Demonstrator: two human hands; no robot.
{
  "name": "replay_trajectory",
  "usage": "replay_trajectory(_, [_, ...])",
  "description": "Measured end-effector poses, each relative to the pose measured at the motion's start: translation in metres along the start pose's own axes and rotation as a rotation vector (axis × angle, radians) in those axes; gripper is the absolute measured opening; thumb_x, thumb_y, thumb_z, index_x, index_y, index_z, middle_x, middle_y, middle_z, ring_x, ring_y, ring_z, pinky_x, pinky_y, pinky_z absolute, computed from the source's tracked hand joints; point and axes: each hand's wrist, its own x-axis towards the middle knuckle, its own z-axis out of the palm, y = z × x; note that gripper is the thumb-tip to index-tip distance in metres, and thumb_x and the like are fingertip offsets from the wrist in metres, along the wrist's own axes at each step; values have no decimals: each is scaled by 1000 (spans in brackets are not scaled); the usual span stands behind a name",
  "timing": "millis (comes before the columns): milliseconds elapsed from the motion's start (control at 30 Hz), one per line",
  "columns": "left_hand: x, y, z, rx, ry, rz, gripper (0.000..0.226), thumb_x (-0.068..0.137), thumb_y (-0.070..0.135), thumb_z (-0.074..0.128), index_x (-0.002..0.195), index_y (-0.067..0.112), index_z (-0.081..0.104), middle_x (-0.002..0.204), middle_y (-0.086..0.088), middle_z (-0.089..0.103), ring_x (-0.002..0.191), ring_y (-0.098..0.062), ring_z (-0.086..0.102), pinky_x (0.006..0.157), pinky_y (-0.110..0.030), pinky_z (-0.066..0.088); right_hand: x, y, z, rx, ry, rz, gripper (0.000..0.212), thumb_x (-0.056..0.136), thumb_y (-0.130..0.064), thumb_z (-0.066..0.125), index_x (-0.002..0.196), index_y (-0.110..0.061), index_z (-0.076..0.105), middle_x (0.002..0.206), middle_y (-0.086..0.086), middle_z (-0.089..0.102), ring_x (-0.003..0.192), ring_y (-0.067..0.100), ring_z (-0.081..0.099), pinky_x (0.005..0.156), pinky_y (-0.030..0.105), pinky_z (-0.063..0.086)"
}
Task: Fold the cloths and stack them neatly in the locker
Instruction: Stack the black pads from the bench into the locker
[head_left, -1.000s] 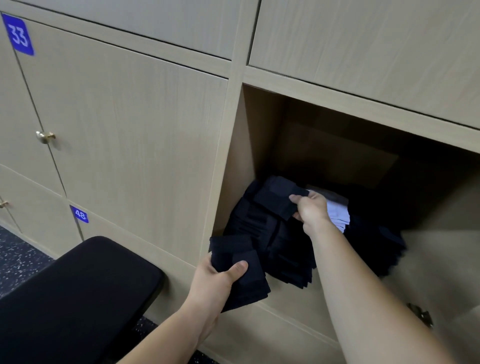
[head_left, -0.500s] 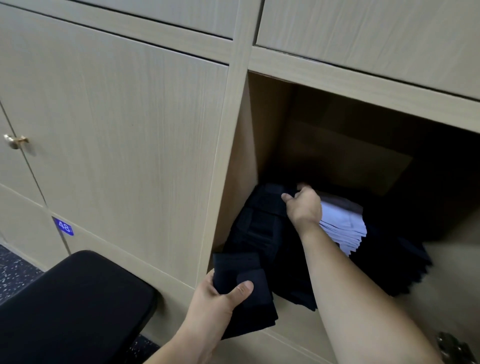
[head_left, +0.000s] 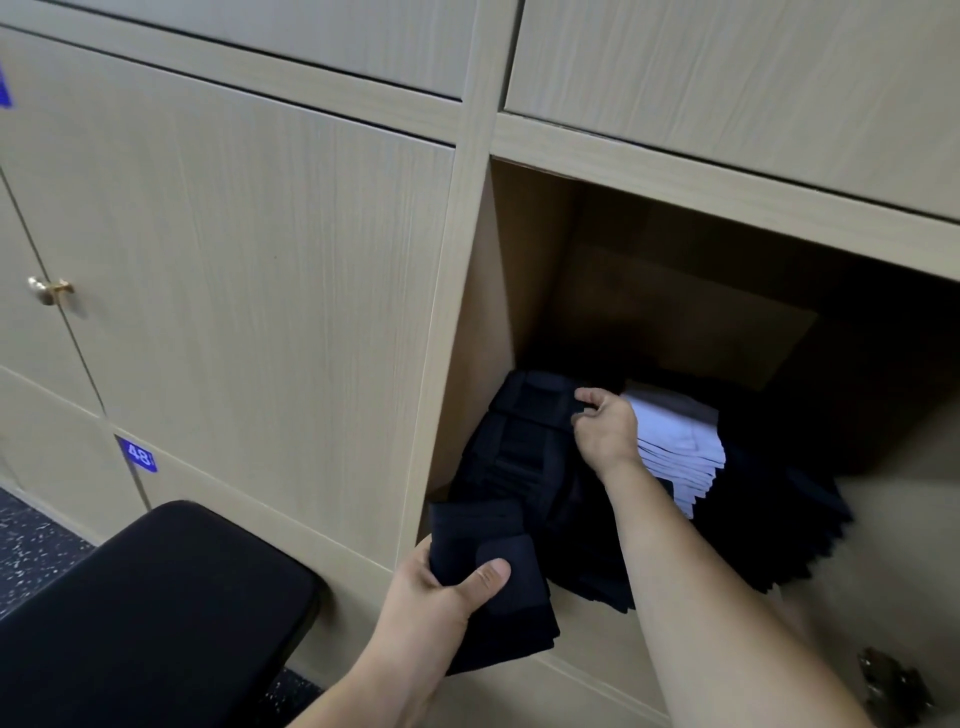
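The open locker (head_left: 519, 291) holds a leaning stack of dark folded cloths (head_left: 519, 467) on its left side, a white stack (head_left: 680, 441) in the middle and another dark stack (head_left: 779, 519) to the right. My right hand (head_left: 605, 431) reaches into the locker and pinches the top dark cloth of the left stack. Just outside the lower left corner of the opening, my left hand (head_left: 441, 592) grips a small bundle of folded dark cloths (head_left: 498, 582), thumb on top.
A black padded bench (head_left: 150, 613) stands at the lower left against the lockers. Closed wooden doors surround the opening, one with a brass knob (head_left: 49, 289) and a blue label 48 (head_left: 137, 455). A metal hinge (head_left: 891, 686) shows at the lower right.
My right hand has carried the dark cloth it was lifting down and back onto the left stack inside the locker. My left hand keeps its bundle in about the same place.
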Motion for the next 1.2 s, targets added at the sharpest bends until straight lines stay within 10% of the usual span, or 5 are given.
replay_trajectory(333, [-2, 3, -2, 13, 9, -3, 28, 82, 1, 72, 108, 6, 66, 92, -12, 76, 84, -27, 74, 67, -34, 59, 0, 4, 4, -152, -174, -65, 53, 94, 2, 43, 146, -10, 39, 159, 9, 19, 147, 22, 17, 112, 19, 11])
replay_trajectory(633, [-25, 14, 6, 17, 45, -14, 28, 80, 7, 77, 106, 10, 67, 92, -8, 77, 85, -26, 74, 76, -37, 59, -96, -34, -38, 191, -297, -157, 24, 90, -19, 66, 114, -15, 68, 105, -2, 69, 99, 9, 64, 80, 13, 46])
replay_trajectory(767, [-45, 14, 9, 49, 33, -17, 34, 76, 8, 79, 108, 7, 68, 95, -10, 76, 87, -28, 74, 77, -38, 59, -156, -45, -60, -7, -595, -182, 26, 81, -29, 75, 106, -25, 71, 96, -13, 68, 85, -4, 60, 74, 12, 42])
replay_trajectory(1100, [-84, 16, 20, 58, 72, -68, 44, 70, 9, 85, 109, 8, 66, 94, -12, 76, 87, -31, 73, 80, -43, 59, -212, -47, -84, -84, -508, -286, 38, 79, -24, 74, 115, -29, 64, 110, -9, 54, 82, -1, 48, 74, 15, 39])
replay_trajectory(1200, [-89, 19, 18, 88, 61, -102, 51, 65, 12, 88, 110, 10, 64, 93, -12, 76, 85, -31, 73, 82, -46, 59, -222, -45, -88, -20, -439, -296, 32, 80, -17, 72, 110, -26, 68, 84, -14, 58, 63, -3, 49, 61, 8, 41])
